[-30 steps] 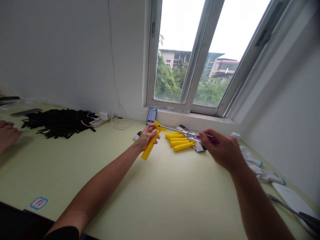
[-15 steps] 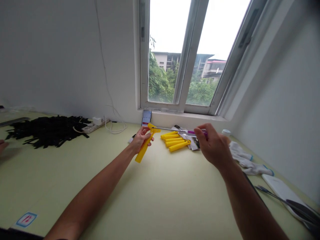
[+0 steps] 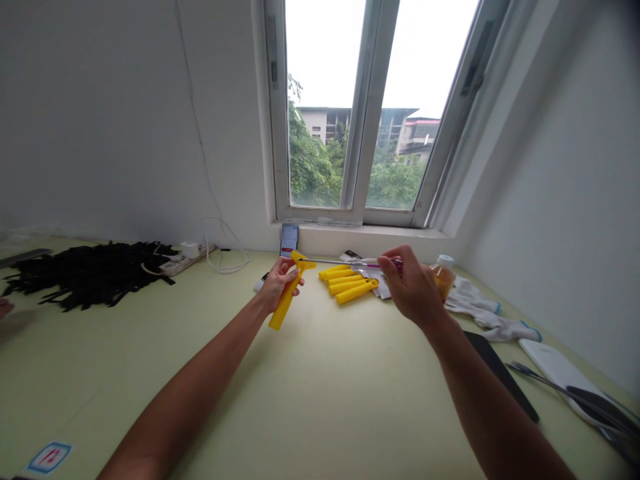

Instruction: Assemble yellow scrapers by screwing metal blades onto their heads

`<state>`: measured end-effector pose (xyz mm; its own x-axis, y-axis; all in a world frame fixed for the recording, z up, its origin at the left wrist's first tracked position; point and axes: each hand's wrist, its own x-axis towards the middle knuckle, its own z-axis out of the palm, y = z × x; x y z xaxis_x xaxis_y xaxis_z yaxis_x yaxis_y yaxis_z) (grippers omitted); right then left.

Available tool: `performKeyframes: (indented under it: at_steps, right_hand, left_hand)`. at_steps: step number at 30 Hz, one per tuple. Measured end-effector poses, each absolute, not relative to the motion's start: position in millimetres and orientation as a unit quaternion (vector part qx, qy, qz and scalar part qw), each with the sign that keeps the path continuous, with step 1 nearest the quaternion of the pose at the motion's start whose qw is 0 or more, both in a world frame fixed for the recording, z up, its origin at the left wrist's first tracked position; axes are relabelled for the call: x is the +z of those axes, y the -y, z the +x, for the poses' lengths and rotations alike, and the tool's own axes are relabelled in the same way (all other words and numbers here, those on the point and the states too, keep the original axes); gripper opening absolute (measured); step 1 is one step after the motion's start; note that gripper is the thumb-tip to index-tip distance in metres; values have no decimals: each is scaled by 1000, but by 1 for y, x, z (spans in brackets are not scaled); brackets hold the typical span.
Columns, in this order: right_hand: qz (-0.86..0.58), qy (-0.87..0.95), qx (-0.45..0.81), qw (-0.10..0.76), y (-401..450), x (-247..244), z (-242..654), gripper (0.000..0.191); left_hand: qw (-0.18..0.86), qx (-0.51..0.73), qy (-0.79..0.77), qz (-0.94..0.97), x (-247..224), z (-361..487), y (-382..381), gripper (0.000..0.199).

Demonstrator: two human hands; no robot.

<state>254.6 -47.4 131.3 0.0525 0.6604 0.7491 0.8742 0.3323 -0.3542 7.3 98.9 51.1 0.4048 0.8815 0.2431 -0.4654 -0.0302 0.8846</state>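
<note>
My left hand (image 3: 278,283) is closed around a yellow plastic tool (image 3: 284,304), held tilted above the table with its wider head up. My right hand (image 3: 411,285) grips the purple and clear handle of a screwdriver (image 3: 333,263). The shaft runs level to the left, and its tip meets the head of the yellow tool; the exact contact is too small to tell. Several yellow handles (image 3: 350,289) lie side by side on the table between my hands, partly over some packets.
Black strips (image 3: 95,270) are heaped at the left near a power strip (image 3: 187,257). Another person's hand (image 3: 4,307) shows at the left edge. At the right are a bottle (image 3: 443,275), white gloves (image 3: 493,319), a black flat object (image 3: 505,373) and a white tray-like object (image 3: 555,373).
The view has shifted slightly. My right hand and the screwdriver have moved a little left, and more of the bottle and the black flat object shows. Both hands keep their holds.
</note>
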Motion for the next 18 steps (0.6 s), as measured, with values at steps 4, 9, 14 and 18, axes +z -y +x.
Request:
performKeyframes:
  at_steps: [4,9,14,18]
  right_hand:
    - [-556,690,-126,446,45,131,257,30]
    - [-593,662,-102,447,43,125,252,36]
    - [-570,672,-69,469,43,122,248,30]
    - [-520,702,-102,476,44,124,249,34]
  left_hand:
    - [666,506,-209,507,51,10,-96,42]
    - [659,514,-214,505,49,8,-100,40]
    - [657,513,-219,507,47,7,-103,42]
    - [663,503,-225,507,46,11,-99,43]
